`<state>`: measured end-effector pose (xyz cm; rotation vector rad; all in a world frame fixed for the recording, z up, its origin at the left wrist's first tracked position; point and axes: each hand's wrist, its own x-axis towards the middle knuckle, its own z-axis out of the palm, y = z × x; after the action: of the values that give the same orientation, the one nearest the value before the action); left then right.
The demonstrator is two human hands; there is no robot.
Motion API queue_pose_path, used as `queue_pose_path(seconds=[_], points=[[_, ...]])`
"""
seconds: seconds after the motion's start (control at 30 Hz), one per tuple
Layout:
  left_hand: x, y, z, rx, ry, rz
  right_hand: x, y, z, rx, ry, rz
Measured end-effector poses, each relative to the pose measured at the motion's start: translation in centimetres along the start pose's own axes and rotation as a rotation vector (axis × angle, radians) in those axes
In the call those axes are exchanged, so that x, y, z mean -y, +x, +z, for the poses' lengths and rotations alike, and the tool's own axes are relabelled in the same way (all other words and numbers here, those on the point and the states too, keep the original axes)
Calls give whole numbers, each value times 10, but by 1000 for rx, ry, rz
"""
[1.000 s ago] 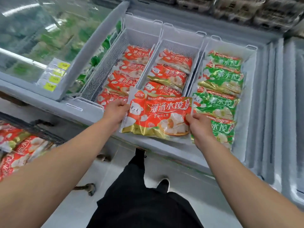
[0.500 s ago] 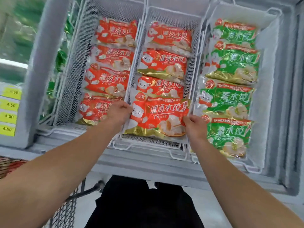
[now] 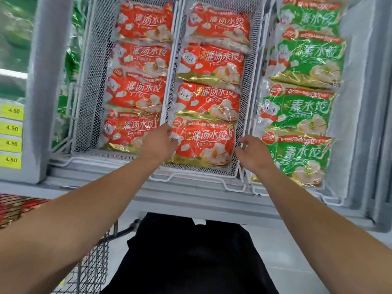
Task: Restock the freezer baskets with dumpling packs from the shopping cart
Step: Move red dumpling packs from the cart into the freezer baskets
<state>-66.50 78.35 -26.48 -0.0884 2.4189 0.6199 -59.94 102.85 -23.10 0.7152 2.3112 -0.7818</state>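
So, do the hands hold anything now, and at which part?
The left hand pinches the left edge of the nearest red pack, which lies in the middle basket. The right hand holds nothing.

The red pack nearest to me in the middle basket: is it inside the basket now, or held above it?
Inside. The red pack lies flat in the middle basket, overlapping the pack behind it.

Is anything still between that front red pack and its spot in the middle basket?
Nothing visible. The front red pack already lies in the middle basket. The left hand touches its left edge; the right hand is at the basket's right wall.
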Motion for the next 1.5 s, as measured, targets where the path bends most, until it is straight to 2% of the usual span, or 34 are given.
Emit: queue_pose_path(seconds=[0.23, 0.37, 0.6, 0.73, 0.93, 1.1, 1.27, 1.5], points=[[1, -42, 3, -116, -149, -16, -9, -22, 5, 7, -48, -209], [-2, -95, 13, -304, -290, -20, -15, -52, 11, 0, -66, -391], [2, -191, 35, -513, -556, -162, -12, -110, 23, 35, -139, -669], [26, -254, 44, -616, -656, -266, 7, -147, 46, 80, -222, -820], [97, -345, 70, -763, -787, -458, 41, -206, 108, 190, -346, -999], [172, -412, 95, -825, -915, -595, 61, -265, 181, 279, -453, -1089], [245, -468, 114, -890, -1058, -676, 76, -319, 256, 316, -527, -1123], [351, -521, 116, -890, -1176, -708, 116, -384, 349, 325, -654, -1127]])
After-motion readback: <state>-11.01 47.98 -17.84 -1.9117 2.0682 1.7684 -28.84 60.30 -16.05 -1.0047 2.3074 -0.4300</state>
